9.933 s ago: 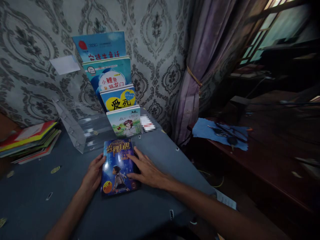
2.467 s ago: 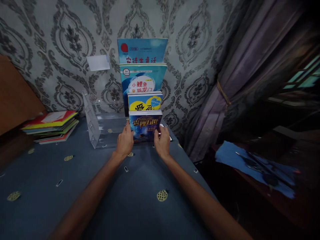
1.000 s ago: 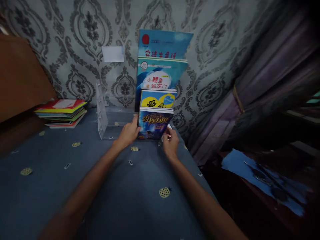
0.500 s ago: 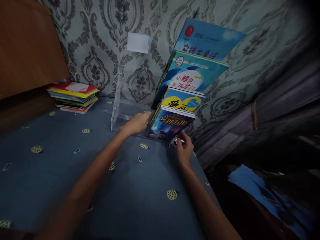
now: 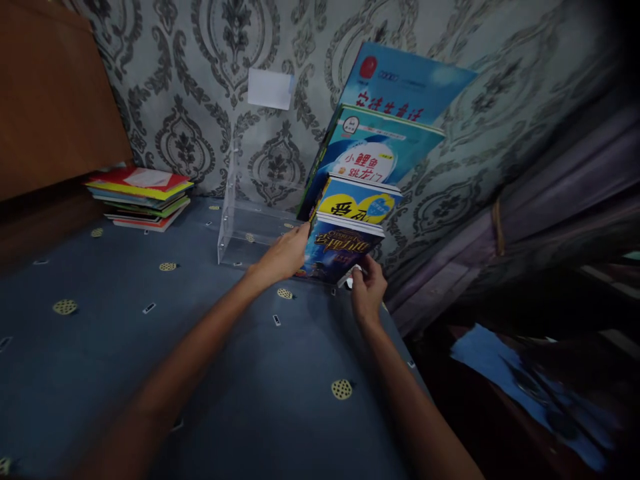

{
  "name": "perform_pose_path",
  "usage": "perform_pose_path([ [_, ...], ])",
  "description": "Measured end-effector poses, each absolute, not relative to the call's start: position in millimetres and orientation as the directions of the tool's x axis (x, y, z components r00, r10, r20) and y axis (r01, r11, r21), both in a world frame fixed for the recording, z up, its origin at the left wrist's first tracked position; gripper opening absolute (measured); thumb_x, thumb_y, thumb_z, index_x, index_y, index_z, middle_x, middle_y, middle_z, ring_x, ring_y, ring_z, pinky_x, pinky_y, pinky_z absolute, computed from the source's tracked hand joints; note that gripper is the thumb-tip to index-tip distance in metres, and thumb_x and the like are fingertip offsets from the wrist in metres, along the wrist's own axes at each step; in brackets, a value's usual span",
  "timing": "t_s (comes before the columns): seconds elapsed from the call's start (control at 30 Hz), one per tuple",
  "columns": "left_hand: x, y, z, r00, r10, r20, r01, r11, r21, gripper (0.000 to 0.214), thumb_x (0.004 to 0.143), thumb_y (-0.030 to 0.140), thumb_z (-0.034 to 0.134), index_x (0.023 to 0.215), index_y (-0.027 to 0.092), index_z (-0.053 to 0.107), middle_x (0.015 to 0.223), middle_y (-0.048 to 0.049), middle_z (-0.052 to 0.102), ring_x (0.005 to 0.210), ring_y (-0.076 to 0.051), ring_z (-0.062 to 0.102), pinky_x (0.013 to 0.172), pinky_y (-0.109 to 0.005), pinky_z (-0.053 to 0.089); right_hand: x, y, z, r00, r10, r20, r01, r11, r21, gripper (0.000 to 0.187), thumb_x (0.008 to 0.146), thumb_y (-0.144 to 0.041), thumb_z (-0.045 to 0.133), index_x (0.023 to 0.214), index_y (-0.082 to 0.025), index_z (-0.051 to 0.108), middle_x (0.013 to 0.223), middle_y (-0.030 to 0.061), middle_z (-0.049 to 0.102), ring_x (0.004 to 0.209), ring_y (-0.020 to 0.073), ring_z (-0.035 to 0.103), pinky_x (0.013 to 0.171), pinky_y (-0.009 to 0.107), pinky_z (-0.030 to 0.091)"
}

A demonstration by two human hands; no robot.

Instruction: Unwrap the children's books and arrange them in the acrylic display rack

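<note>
A small dark blue book (image 5: 336,252) stands upright and tilted at the front of a row of books in a clear plastic rack (image 5: 226,227). My left hand (image 5: 286,253) is closed on its left edge, fingertips hidden behind it. At its lower right edge, my right hand (image 5: 369,288) has its fingers curled in and grips the side. Right behind is a yellow and blue book (image 5: 345,203). Farther back rise a taller teal book (image 5: 400,140) and a large light blue book (image 5: 420,80). The rack's left part holds no books.
A pile of thin books (image 5: 143,200) lies at the left, beside a brown wooden panel (image 5: 55,100). Patterned wallpaper (image 5: 175,60) stands behind the rack. Past the right edge of the blue cloth-covered surface (image 5: 240,393) hang purple curtains (image 5: 450,267).
My left hand has shifted slightly right and now grips the front book's left edge. The book has tilted a little. The view has moved slightly.
</note>
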State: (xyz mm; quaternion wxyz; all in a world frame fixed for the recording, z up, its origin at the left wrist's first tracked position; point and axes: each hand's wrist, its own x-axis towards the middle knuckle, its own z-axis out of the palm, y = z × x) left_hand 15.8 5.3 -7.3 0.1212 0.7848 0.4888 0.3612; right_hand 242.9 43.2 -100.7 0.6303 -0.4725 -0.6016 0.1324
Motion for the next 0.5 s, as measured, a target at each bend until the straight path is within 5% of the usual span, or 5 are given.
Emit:
perform_pose_path([
  [0.5, 24.3, 7.9, -16.4, 0.239, 0.850, 0.470, 0.685, -0.490, 0.539, 0.069, 0.087, 0.006, 0.047, 0.153, 0.019, 0.034, 0.142, -0.0168, 0.058, 0.132, -0.030, 0.056, 0.111, -0.048, 0.044, 237.0, 39.2, -99.8, 0.273, 0.728, 0.629, 0.420, 0.498, -0.759, 0.043, 0.083, -0.033, 0.054, 0.122, -0.017, 0.066, 0.113, 0.0116, 0.067, 0.102, 0.0268, 0.067, 0.081, 0.043, 0.058],
])
